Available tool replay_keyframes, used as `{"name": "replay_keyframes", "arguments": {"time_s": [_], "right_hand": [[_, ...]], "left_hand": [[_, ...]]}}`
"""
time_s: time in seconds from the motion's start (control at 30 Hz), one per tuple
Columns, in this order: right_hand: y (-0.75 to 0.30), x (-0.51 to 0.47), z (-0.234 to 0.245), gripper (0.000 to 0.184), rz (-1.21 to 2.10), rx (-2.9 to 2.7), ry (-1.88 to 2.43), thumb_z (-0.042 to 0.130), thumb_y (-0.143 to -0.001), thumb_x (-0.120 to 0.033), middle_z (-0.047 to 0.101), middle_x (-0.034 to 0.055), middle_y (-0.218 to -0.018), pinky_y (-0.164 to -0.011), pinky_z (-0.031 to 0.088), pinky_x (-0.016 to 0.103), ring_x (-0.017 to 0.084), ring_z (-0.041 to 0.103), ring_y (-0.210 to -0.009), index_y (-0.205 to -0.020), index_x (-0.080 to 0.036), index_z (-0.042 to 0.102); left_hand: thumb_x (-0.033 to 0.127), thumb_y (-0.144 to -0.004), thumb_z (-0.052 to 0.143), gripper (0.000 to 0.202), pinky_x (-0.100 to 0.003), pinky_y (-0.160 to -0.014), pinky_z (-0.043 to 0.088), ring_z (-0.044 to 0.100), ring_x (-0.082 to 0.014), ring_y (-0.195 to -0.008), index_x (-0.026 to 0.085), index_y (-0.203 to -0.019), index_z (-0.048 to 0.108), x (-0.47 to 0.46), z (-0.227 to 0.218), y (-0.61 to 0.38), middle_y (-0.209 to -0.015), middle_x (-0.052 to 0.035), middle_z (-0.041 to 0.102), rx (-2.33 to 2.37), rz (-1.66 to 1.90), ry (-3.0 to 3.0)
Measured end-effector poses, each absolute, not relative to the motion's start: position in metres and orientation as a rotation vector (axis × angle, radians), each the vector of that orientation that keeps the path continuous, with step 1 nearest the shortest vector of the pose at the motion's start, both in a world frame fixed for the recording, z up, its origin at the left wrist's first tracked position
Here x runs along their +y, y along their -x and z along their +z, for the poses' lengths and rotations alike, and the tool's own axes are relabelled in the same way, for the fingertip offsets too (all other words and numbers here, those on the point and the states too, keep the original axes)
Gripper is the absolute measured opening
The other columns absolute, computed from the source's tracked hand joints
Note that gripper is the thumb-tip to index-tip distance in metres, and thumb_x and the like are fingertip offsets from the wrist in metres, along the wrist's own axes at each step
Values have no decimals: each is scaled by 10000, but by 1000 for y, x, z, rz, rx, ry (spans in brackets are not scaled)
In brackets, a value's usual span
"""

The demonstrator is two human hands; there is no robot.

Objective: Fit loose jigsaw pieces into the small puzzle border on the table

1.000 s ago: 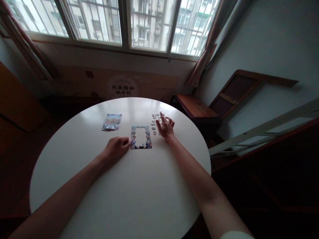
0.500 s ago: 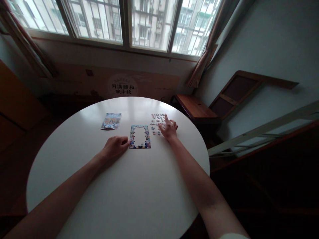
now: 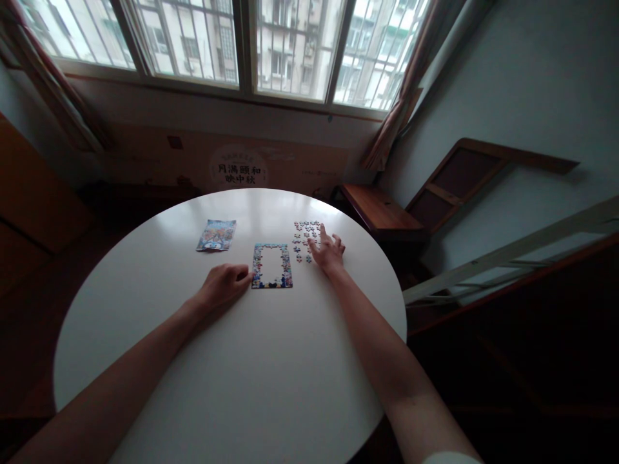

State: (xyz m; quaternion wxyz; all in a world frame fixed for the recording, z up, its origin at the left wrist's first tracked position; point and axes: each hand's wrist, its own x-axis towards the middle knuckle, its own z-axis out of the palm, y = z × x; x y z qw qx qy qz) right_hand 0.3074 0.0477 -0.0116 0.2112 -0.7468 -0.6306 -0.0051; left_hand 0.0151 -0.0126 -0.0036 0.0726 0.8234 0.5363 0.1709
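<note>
A jigsaw border (image 3: 271, 285) lies on the white round table, its middle showing the bare tabletop. My left hand (image 3: 225, 282) rests just left of it with curled fingers, a fingertip at the border's left edge; I see nothing in its grip. To the right of the border, loose jigsaw pieces (image 3: 297, 240) are spread out in rough rows. Over their right side lies my right hand (image 3: 329, 251), fingers apart and index stretched forward, hiding some of the pieces beneath. No piece shows in its fingers.
A colourful printed sheet or packet (image 3: 216, 235) lies left of the border, toward the back of the table (image 3: 251, 374). Beyond the table's right edge stands a wooden bench or stool (image 3: 382, 209). Barred windows (image 3: 285, 48) and curtains fill the far wall.
The view shifts very slightly. Both hands, the border and the loose pieces stay almost where they were.
</note>
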Motion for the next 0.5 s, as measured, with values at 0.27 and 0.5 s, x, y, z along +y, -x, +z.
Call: {"name": "replay_keyframes", "arguments": {"time_s": [0.27,0.5], "right_hand": [[-308,49,-12,642,11,-1670,2027,423,-941,-501,558,97,-1364,-1014,318,455,313,389,-1245,-1511,-236,297],[-317,55,-14,529,47,-1507,1988,470,-923,-393,569,104,-1339,-976,378,445,302,462,-1194,-1427,-233,442]], "left_hand": [[456,-893,420,420,-269,-559,225,440,-134,-530,182,-597,538,-13,-3,-16,-557,-23,535,1609,502,-2478],[451,-892,420,417,-267,-561,235,453,-137,-542,183,-602,553,-12,-4,-16,-570,-27,551,1606,497,-2475]]}}
